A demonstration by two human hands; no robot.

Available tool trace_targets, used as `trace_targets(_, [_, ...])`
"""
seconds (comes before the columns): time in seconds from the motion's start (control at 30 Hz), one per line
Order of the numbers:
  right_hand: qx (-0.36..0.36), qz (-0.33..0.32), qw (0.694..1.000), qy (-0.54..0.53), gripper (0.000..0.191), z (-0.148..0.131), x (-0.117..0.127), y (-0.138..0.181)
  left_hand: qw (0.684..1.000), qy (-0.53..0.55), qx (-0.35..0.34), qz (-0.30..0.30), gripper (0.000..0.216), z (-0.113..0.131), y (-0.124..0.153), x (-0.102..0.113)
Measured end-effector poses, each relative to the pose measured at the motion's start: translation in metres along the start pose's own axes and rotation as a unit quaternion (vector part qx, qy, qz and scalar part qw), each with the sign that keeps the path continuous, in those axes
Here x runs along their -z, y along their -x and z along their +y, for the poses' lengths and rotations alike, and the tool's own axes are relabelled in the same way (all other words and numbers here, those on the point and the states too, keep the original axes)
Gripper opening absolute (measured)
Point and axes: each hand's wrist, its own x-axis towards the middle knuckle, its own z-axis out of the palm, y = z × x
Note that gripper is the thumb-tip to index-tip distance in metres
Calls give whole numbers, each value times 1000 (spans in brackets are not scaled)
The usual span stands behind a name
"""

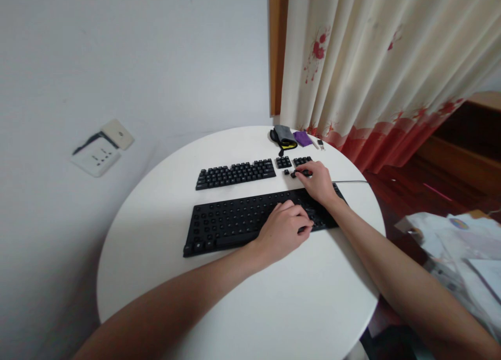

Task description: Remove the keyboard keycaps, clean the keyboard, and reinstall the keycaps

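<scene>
A black keyboard lies across the round table, most of its keys stripped to bare switches. My left hand rests over its right half, fingers curled in. A dark patch shows between the thumb and fingers, but I cannot make out what it is. Beyond the keyboard, my right hand pinches at a black keycap with thumb and forefinger. Something dark with a bit of red shows under that palm. A loose keycap lies just left of it. Removed keycaps stand in rows behind the keyboard, with smaller groups to their right.
At the table's back edge lie a grey and black pouch, a purple cloth and a small plug-like piece. A thin cable runs off to the right. White plastic bags sit beside the table.
</scene>
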Motion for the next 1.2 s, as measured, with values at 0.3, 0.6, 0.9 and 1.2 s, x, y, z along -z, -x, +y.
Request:
trace_targets(0.3, [7, 6, 1000, 2, 12, 2, -1, -1, 1000, 3, 2, 7, 15, 0, 0, -1])
trace_targets(0.6, [16, 14, 1000, -3, 10, 4, -1, -1, 1000, -6, -1, 11, 14, 0, 0, -1])
trace_targets(0.9, [12, 13, 1000, -7, 11, 2, 1, -1, 1000, -4, -4, 10, 14, -1, 0, -1])
trace_targets(1.2, [5, 41, 999, -19, 11, 1, 7, -2, 1000, 2, 1, 8, 14, -1, 0, -1])
